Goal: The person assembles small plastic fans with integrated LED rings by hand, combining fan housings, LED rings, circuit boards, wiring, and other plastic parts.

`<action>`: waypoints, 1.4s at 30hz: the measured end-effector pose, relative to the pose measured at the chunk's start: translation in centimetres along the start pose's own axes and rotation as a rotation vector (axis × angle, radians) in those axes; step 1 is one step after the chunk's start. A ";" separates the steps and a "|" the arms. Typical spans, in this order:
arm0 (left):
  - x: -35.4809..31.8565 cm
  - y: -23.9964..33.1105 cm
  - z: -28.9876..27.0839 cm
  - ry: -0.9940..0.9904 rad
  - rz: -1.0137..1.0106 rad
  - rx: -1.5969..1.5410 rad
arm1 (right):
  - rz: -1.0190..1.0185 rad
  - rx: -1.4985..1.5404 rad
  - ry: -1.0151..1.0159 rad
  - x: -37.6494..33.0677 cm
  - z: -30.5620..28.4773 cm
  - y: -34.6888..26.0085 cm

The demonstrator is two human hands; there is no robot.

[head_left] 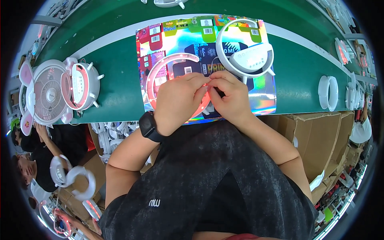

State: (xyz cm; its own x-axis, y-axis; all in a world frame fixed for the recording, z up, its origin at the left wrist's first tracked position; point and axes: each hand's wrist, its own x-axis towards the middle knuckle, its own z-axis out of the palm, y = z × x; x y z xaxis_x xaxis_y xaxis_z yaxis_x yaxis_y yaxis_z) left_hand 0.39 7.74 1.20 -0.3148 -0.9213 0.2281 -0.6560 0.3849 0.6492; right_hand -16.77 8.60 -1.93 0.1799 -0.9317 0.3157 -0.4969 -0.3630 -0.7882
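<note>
Both hands meet over a shiny printed cardboard sheet [264, 90] on the bench. My left hand [180, 96], with a dark watch at its wrist, lies across a curved light strip [154, 76] glowing pinkish red. Its thumb and fingers pinch the strip near a glowing end. From the other side my right hand [231, 96] closes thumb and finger at the same spot; the exact contact is partly hidden. A thin wire [213, 64] runs from my fingertips toward a white round lamp housing [250, 60] with small feet, lying just beyond my right hand.
On the green bench [116, 94], a white fan [50, 94] and another white housing with a lit ring [82, 86] stand at left. White rings [328, 93] lie at right. Cardboard boxes [314, 138] flank my right arm. A person [40, 168] works at lower left.
</note>
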 end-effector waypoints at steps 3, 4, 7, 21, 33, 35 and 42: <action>-0.3 -0.7 0.6 -0.006 -0.027 -0.065 | -0.012 -0.012 -0.001 0.1 0.0 0.1; -0.3 -0.8 0.6 0.025 -0.050 -0.107 | -0.021 -0.021 -0.003 0.0 0.1 0.1; -0.2 -0.5 0.7 0.042 -0.146 -0.103 | -0.017 -0.053 -0.008 0.0 0.1 -0.1; -1.1 -0.5 0.8 0.139 0.026 0.032 | -0.111 -0.208 -0.067 0.5 -0.2 -0.6; -0.7 -0.1 0.9 0.150 -0.116 0.004 | -0.110 -0.219 -0.073 0.5 -0.2 -0.5; -0.6 -0.1 0.8 0.150 -0.141 -0.023 | -0.107 -0.213 -0.069 0.6 -0.3 -0.7; -0.2 0.0 0.7 0.058 -0.156 -0.032 | -0.127 -0.239 -0.091 0.4 -0.2 -0.3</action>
State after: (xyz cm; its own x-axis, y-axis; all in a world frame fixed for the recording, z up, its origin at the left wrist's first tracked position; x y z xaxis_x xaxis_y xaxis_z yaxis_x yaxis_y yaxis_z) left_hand -0.04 8.00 0.60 -0.1698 -0.9718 0.1637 -0.6712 0.2356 0.7028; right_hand -16.72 8.32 -1.42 0.3238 -0.8803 0.3466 -0.6499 -0.4732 -0.5948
